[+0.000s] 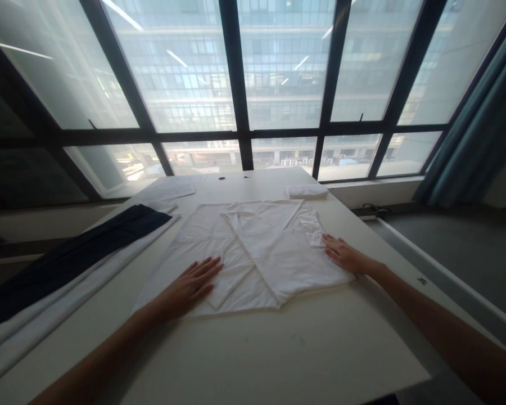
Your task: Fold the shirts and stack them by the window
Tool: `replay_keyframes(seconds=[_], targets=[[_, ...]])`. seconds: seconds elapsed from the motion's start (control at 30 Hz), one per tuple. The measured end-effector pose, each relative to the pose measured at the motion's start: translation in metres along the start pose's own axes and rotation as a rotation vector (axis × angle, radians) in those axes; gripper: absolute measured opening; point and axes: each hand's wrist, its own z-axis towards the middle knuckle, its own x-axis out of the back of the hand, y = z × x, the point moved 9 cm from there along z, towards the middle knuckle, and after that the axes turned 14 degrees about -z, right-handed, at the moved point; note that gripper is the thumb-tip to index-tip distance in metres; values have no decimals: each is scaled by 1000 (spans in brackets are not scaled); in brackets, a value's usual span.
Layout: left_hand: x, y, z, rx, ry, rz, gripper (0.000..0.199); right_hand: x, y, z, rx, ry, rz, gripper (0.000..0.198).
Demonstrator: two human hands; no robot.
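Left hand [196, 284]: palm down, fingers extended, slightly spread, forearm slanting inward. Right hand [343, 254]: palm down, fingers loosely extended, pointing inward. White, thin-fabric, partly folded garment [263, 247]: flat beneath and between the hands, on smooth white bench [274, 349].

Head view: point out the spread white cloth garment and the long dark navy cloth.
Spread white cloth garment [265, 250], head view: middle of its upper surface.
Long dark navy cloth [80, 255], head view: mid-length.

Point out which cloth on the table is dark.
The long navy cloth, left of the left hand. All others, including the spread cloth under that hand and the small folded cloth at far right, are white.
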Motion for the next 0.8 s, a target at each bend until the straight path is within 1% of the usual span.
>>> replay_keyframes(seconds=[0.07, 0.13, 0.23, 0.3, 0.4, 0.47, 0.57, 0.67, 0.8], targets=[[1, 2, 0, -1, -3, 3, 56, 6, -2, -6, 12, 12, 3, 56], [2, 4, -1, 6, 1, 3, 56, 17, -12, -13, 73, 56, 23, 56], [9, 7, -6, 29, 43, -8, 58, 35, -41, -27, 235, 144, 91, 55], [14, 8, -11, 36, 77, -6, 60, 43, -65, -37, 333, 181, 126, 53], [19, 4, -23, 43, 73, 15, 60, 41, -98, -49, 473, 155, 137, 56], [21, -4, -34, 54, 50, 18, 58, 35, -112, -55, 549, 110, 138, 58], [24, -20, -56, 85, 28, -18, 55, 30, -116, -57, 568, 84, 131, 55], [33, -33, -79, 129, 38, -76, 53, 29, -112, -55, 549, 108, 126, 50], [49, -31, -101, 173, 15, -216, 58, 28, -107, -53, 551, 180, 144, 45]])
